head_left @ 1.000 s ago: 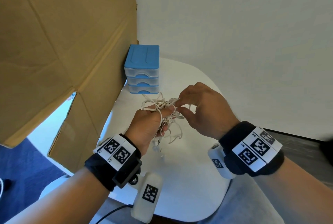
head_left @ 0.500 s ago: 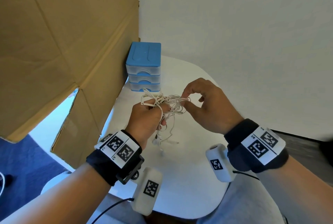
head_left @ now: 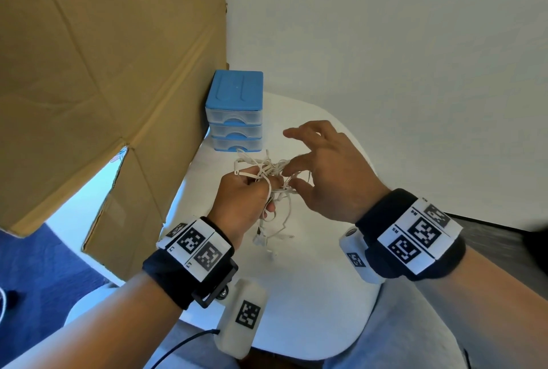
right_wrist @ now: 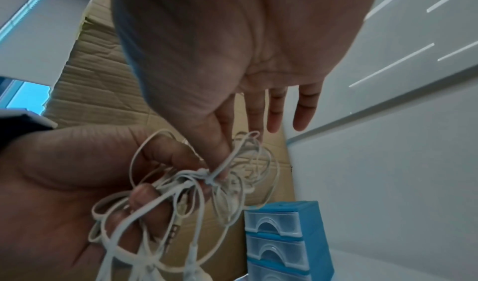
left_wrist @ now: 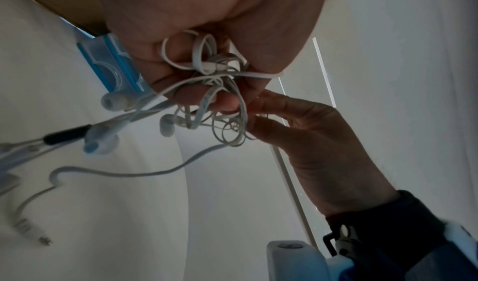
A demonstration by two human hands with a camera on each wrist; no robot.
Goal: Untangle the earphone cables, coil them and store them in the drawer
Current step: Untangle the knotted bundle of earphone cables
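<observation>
- Head view: left hand (head_left: 240,205) grips tangled earphone cables (head_left: 268,171) above table (head_left: 311,294).
- Right hand (head_left: 329,173) pinches one strand, other fingers spread.
- Drawer unit (head_left: 235,110) behind.

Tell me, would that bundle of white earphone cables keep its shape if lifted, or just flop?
Probably flop: loose ends of the earphone cables dangle below the left hand gripping them. Likely light, since the right hand pinches a strand with just fingertips. The knots would likely snag if tugged.
</observation>
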